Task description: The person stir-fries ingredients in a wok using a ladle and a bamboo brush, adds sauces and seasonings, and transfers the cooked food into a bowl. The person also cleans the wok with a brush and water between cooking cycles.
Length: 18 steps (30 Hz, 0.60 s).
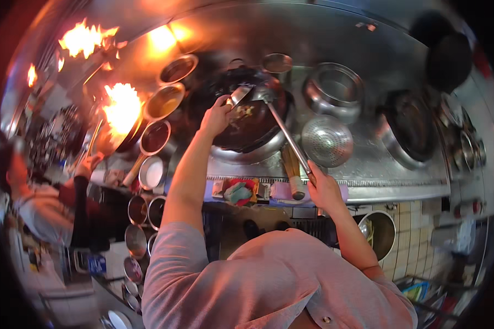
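My left hand (216, 117) grips a small metal bowl (239, 95), tilted over the wok in front of me. Below it, some pale chopped food (243, 113) lies inside the dark wok (251, 140), which sits on a metal ring on the range. My right hand (324, 191) is closed around the handle end of a long metal ladle (287, 131). The ladle's head is over the wok, close to the small bowl; whether it touches the food I cannot tell. A bamboo wok brush (290, 168) lies just left of the ladle handle.
At the left, a co-worker (49, 205) handles a wok with tall flames (122, 109). Right of my wok are a round perforated strainer (327, 141), a steel pot (333, 88) and another wok (411, 123). Several bowls (164, 100) line the left; folded cloths (241, 192) lie on the front edge.
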{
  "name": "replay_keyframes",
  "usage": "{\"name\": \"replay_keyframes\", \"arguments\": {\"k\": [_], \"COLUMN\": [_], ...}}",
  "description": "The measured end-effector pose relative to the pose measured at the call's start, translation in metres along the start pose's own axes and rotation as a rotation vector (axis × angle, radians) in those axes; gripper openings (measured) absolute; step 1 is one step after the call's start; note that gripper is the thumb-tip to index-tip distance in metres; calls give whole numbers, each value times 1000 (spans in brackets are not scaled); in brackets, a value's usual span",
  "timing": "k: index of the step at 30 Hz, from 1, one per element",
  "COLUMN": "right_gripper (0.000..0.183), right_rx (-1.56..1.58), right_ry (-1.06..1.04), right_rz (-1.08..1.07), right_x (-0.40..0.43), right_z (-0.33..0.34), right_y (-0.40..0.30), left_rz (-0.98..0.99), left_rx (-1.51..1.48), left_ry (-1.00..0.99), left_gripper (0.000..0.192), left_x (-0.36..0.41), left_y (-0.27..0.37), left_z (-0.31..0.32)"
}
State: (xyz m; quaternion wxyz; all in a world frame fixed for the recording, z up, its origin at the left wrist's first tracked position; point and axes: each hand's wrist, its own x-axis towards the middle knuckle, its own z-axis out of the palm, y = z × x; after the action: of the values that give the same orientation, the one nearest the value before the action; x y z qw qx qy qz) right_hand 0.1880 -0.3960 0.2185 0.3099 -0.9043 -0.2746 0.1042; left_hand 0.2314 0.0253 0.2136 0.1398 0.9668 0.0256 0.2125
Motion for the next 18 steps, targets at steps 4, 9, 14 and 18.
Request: {"name": "replay_keyframes", "arguments": {"k": [4,9,14,18], "right_gripper": [52,39,39,36], "right_rx": [615,2051,1915,1840], "right_ry": [-63,-993,-1209,-1308], "right_rz": [-71,414,362,317], "right_x": [25,56,121,184], "right_z": [52,28,50,67], "right_y": [15,8,18,-21], "left_rz": [-192,-1093,-1404,-1632], "left_rx": [-57,-1013,-683,182], "left_ry": [702,1088,1803,2460], "left_gripper": [13,11,8,15], "left_x": [-86,-304,-616,-738], "left_y": [-43,-8,165,394], "left_z": [-13,-6,14,20]}}
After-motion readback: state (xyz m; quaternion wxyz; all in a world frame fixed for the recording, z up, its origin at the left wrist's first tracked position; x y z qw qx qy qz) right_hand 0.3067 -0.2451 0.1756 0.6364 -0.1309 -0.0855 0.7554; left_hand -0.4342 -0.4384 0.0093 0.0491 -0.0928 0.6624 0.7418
